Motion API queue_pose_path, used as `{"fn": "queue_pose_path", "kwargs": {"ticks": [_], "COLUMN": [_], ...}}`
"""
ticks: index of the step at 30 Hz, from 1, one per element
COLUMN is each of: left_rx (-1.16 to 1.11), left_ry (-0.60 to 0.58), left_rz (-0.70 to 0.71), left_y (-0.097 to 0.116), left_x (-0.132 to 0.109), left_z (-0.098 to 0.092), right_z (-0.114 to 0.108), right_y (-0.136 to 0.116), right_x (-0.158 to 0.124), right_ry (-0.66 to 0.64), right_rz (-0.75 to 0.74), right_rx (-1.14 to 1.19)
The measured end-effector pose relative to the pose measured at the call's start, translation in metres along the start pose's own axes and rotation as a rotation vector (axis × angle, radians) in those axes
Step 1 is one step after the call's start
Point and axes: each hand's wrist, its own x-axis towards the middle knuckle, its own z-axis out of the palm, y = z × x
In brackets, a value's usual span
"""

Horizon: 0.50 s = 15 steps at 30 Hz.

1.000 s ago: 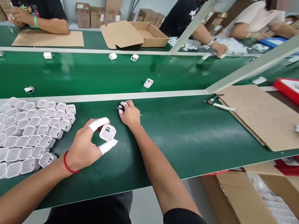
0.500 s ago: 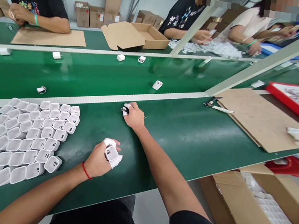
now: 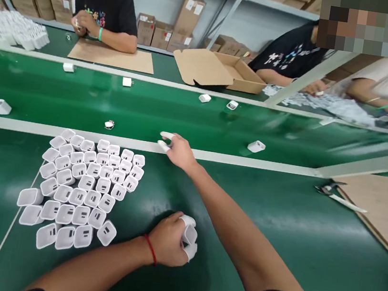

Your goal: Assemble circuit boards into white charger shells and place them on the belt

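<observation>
My left hand point(image 3: 171, 241), with white finger covers and a red string at the wrist, is wrapped round a white plastic housing point(image 3: 189, 235) whose open end faces up. My right hand point(image 3: 180, 151) reaches over the pale rail point(image 3: 214, 156) at the belt's near edge. Its covered thumb and forefinger are apart, with nothing seen between them. A small white part with metal bits point(image 3: 109, 125) lies on the green belt point(image 3: 140, 114), left of those fingertips. Several white housings point(image 3: 94, 170) stand in rows on the green table, left of my hands.
White pieces point(image 3: 256, 146) are spread along the belt. Pliers point(image 3: 330, 189) lie by a brown board point(image 3: 380, 205) at the right. Across the belt, people work near an open carton point(image 3: 243, 73); a slanted post point(image 3: 296, 87) rises there.
The view has turned left, so things appear farther right. My right hand has moved out to the rail, and the dark thin tool it held is no longer seen. My left hand keeps its housing.
</observation>
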Motion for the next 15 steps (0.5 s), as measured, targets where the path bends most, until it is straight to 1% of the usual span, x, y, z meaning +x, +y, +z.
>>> {"fn": "queue_pose_path", "kwargs": {"ticks": [2,4,6,8,10,12,15], "left_rx": [-0.007,-0.017,-0.023,-0.029,-0.035,-0.041,-0.046], "left_ry": [-0.014,-0.025,-0.043,-0.061,-0.073,-0.082,-0.095], "left_rz": [-0.017,-0.04,-0.068,-0.105,-0.137,-0.152,-0.146], "left_y": [-0.001,-0.002,-0.002,-0.001,0.0,0.001,0.0], "left_x": [0.0,0.001,0.002,0.004,0.006,0.007,0.006], "left_z": [0.001,0.002,0.002,0.0,-0.002,-0.003,-0.002], "right_z": [0.008,0.018,0.026,0.034,0.039,0.04,0.035], "right_y": [-0.027,-0.052,-0.072,-0.088,-0.099,-0.106,-0.108], "right_x": [0.029,0.053,0.072,0.085,0.095,0.102,0.109], "right_ry": [-0.037,-0.105,-0.216,-0.327,-0.394,-0.422,-0.424], "right_rz": [-0.09,-0.198,-0.305,-0.396,-0.473,-0.514,-0.472], "right_rx": [0.088,0.117,0.04,-0.085,-0.164,-0.177,-0.189]}}
